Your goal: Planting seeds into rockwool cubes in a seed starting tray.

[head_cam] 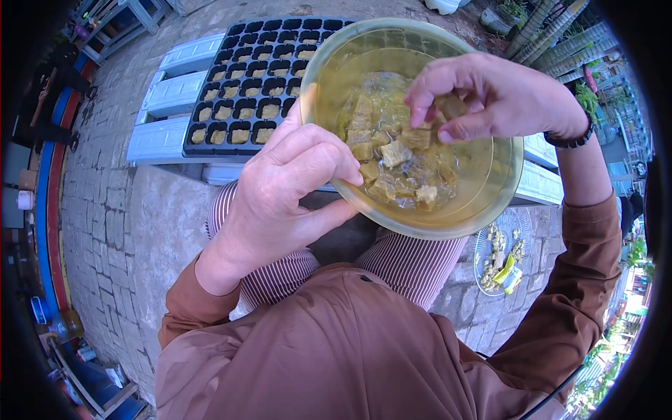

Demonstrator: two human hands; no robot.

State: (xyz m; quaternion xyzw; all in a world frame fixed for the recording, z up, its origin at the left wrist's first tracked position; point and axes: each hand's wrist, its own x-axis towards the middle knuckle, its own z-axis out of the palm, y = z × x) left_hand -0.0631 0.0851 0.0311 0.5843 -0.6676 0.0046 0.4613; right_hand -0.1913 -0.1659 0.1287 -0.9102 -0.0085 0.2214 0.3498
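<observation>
My left hand (294, 184) grips the near-left rim of a translucent yellow plastic bowl (493, 173), tilted above my lap. In the bowl, several soaked yellowish-brown cubes (396, 153), which look like rockwool, lie in shallow water. Over the bowl's right side, my right hand (488, 102) pinches a wet cube (450, 106) between thumb and fingers. A black plastic seedling tray (185, 143) stands beyond my left hand, its right part hidden behind the bowl. Similar cubes (240, 136) sit in many of its cells; some cells at the far side show none.
Under the tray is a pale blue slatted bench (176, 94). On the paving (105, 210) at right lies a round clear tray (479, 257) with small pale pieces and a yellow packet (505, 274). A person (52, 100) is at far left. Plant pots (496, 21) stand at upper right.
</observation>
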